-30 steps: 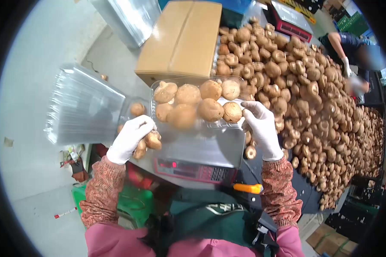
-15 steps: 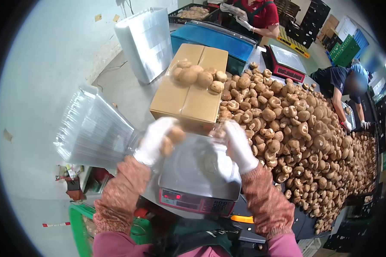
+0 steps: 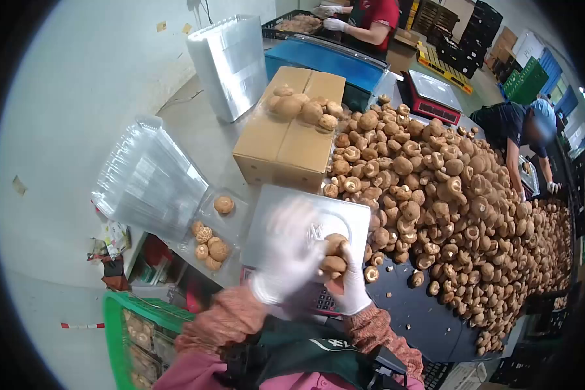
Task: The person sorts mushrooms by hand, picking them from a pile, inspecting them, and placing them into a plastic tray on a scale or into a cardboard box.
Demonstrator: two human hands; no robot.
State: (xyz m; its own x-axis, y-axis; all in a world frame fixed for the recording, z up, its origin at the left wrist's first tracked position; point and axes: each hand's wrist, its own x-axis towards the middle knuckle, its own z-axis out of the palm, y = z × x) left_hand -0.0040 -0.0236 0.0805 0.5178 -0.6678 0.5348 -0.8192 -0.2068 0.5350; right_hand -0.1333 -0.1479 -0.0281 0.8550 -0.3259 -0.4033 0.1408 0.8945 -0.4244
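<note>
My right hand [image 3: 354, 283], in a white glove, is closed around a couple of brown mushrooms [image 3: 335, 263] over the front of the weighing scale [image 3: 354, 213]. My left hand [image 3: 286, 253], also gloved, is blurred by motion above the scale's plate, close to the right hand. Its fingers are smeared. Left of the scale lies a clear plastic tray [image 3: 238, 218] with several mushrooms [image 3: 219, 250] in it. The large heap of mushrooms [image 3: 448, 208] spreads out on the right, its near edge beside my right hand.
Nested clear trays [image 3: 149, 185] lie at left; another tall stack [image 3: 227, 71] stands behind. A cardboard box [image 3: 266, 146] behind the scale carries mushrooms in clear packaging. A green crate [image 3: 110, 325] sits at lower left. Two people [image 3: 370, 26] work farther back, near a second scale [image 3: 432, 94].
My left hand has moved right and down from the left side, where it held mushrooms. My right hand has come down toward the scale's front. The tray with mushrooms now shows.
</note>
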